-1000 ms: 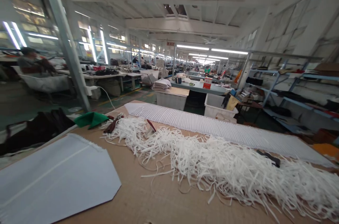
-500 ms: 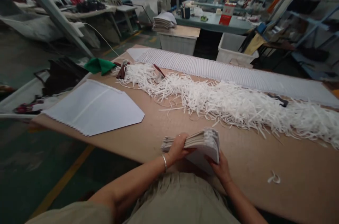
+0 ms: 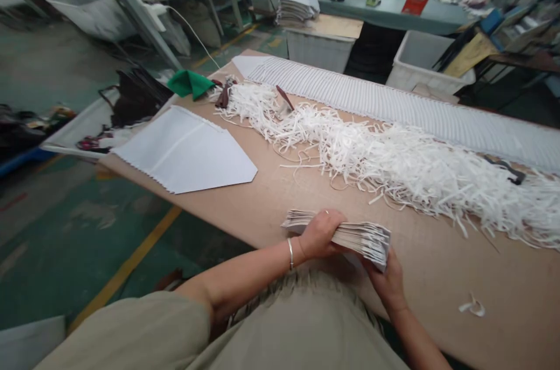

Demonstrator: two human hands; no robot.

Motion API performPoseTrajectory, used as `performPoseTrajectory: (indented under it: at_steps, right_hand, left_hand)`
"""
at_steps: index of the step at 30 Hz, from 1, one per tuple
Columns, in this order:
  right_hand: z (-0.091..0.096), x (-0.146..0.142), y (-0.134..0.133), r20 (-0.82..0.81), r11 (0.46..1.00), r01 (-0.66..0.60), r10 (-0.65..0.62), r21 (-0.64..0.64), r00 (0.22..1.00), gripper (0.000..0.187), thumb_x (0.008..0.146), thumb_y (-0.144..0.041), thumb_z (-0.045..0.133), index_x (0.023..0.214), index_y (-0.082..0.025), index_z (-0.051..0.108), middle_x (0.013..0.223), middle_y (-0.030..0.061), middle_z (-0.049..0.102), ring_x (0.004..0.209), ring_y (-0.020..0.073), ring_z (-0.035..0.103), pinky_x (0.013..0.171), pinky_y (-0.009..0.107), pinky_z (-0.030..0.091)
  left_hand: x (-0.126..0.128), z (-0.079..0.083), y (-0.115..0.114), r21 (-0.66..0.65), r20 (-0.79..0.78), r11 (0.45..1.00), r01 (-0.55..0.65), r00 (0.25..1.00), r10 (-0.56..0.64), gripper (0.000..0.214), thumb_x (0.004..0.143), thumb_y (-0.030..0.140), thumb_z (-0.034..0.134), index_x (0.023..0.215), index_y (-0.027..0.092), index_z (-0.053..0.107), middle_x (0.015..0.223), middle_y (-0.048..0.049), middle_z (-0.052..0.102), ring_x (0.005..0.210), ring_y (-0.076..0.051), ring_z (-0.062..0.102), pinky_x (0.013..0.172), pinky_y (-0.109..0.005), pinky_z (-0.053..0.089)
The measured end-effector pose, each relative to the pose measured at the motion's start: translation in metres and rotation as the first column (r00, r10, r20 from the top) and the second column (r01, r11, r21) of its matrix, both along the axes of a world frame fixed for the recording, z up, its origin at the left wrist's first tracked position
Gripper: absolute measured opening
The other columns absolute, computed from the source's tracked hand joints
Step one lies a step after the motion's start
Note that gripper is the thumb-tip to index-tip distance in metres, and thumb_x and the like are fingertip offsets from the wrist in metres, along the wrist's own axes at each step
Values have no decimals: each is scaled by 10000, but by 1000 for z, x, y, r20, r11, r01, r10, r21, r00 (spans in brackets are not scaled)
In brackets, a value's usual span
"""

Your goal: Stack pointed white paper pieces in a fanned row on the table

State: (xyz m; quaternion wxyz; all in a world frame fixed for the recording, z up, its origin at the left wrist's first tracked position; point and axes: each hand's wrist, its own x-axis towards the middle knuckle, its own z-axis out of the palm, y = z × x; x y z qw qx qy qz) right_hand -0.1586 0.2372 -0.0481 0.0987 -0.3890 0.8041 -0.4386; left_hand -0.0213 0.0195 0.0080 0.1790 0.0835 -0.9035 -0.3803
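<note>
Close to my body I hold a thick stack of white fabric pieces (image 3: pixel 359 240), its many layered edges facing up. My left hand (image 3: pixel 322 234) wraps over the stack's long side near its middle; a bracelet circles that wrist. My right hand (image 3: pixel 389 276) grips the right end from below, its fingers partly hidden under the stack. The stack is held at the near edge of the brown table (image 3: pixel 266 215). Beyond it lies a heap of thin white strips (image 3: pixel 371 154). To the left, a flat white pointed panel (image 3: pixel 188 151) with serrated edges rests on the table.
A long row of overlapping white pieces (image 3: pixel 350 96) runs along the far table edge. Green cloth (image 3: pixel 191 84) lies at the left corner. A small white scrap (image 3: pixel 472 304) sits at right. Past the table stand white bins (image 3: pixel 420 60) and a slanted metal post (image 3: pixel 135 8).
The stack has turned so its layered edges face up more, and both hands have shifted with it. The camera view has tilted down and swung left.
</note>
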Motion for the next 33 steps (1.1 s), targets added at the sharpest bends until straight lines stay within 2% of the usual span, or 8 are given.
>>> performPoseTrajectory:
  at_steps: [5,10,13,17,21,25,29,33]
  right_hand:
    - [9,9,-5,14,996,-93,93,0,996,797,746,-429,740,1415,-188,380,1309,169,573,1163,322,592,963,504,523]
    - [27,20,-29,-71,991,-121,117,-55,991,470,818,-369,651,1242,-214,517,1149,124,634,1044,291,625,916,491,540]
    - [37,18,-25,-43,982,-188,187,-30,981,546,794,-347,681,1291,-220,495,1201,132,631,1100,298,618,938,485,540]
    - [18,15,-12,11,967,-242,241,82,970,786,760,-390,728,1430,-184,375,1335,174,579,1218,324,573,1020,525,497]
    - [-14,15,-12,58,982,-176,173,64,983,579,786,-381,674,1306,-192,505,1199,126,645,1094,285,631,956,484,535]
    - [-22,15,-15,101,984,-175,173,13,980,433,807,-340,631,1216,-213,567,1146,98,667,1066,259,639,930,440,542]
    - [-25,13,-9,115,983,-182,179,16,977,410,819,-291,593,1220,-212,571,1209,112,654,1131,261,619,995,459,505]
    - [-43,5,3,137,980,-189,180,56,974,511,783,-283,622,1279,-208,528,1249,121,632,1162,268,598,1023,478,485]
  left_hand:
    - [10,25,8,-37,-67,997,66,995,-69,839,722,531,746,1370,163,362,1338,-185,564,1256,-312,529,1086,-449,405]
    - [0,34,12,-90,17,987,134,991,-133,465,808,401,655,1179,172,496,1134,-134,656,1081,-269,617,962,-392,482]
    - [4,38,9,-98,-61,985,144,987,-151,418,848,434,609,1164,181,507,1091,-113,670,1029,-242,636,939,-364,482]
    - [15,34,10,-38,-83,999,32,996,-35,451,836,508,635,1113,171,520,1037,-118,676,970,-247,645,889,-362,495]
    - [18,25,13,-3,-74,999,47,996,-47,458,813,470,670,1131,175,524,1066,-120,672,1019,-255,636,931,-376,490]
    - [29,-1,-5,41,-99,998,39,994,-35,641,748,442,721,1269,170,466,1217,-146,631,1153,-280,590,1033,-404,448]
    - [58,-62,-48,49,115,998,-34,993,29,649,702,290,726,1278,150,462,1292,-171,590,1235,-305,533,1113,-444,378]
    - [82,-115,-80,92,335,984,-155,935,116,636,677,203,712,1264,144,472,1289,-162,578,1230,-300,523,1119,-449,368]
